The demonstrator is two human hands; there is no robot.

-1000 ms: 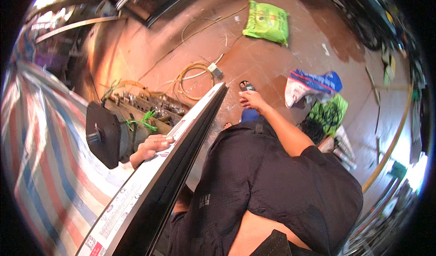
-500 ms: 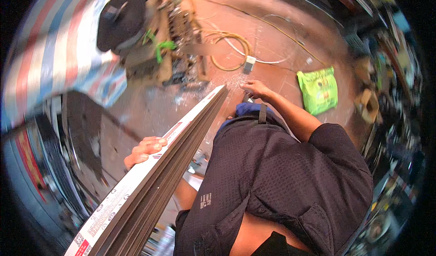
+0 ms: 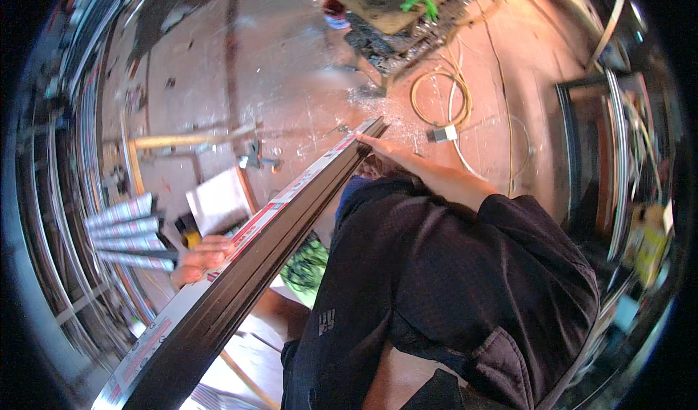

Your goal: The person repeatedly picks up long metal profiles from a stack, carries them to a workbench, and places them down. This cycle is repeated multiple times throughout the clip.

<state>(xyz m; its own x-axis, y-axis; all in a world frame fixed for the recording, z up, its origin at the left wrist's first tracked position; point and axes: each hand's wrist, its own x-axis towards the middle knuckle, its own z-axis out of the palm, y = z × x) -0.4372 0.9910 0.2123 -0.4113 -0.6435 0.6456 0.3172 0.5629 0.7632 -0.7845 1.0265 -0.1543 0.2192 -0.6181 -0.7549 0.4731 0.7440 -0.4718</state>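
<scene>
A long dark metal profile [image 3: 254,275], ribbed along its side and covered on top with white printed film, runs slantwise from the lower left to the middle. My left hand [image 3: 203,259] is closed over its film-covered edge, fingers on top and the forearm passing beneath. Close to the profile's far end, my right hand [image 3: 376,146] grips it, with some of its fingers hidden behind the profile. A dark garment covers my body beside it.
A cluttered stand [image 3: 392,28] with green ties is at the top. A yellow hose coil [image 3: 414,104] and a grey-white block [image 3: 441,134] lie on the floor. Film-covered profiles [image 3: 127,224] and a white panel [image 3: 218,200] are at left, dark frames [image 3: 618,162] at right.
My right hand has gone from beside the profile's far end to holding it. The view has turned left; the stand and hose appear farther right, and the green bag is out of sight.
</scene>
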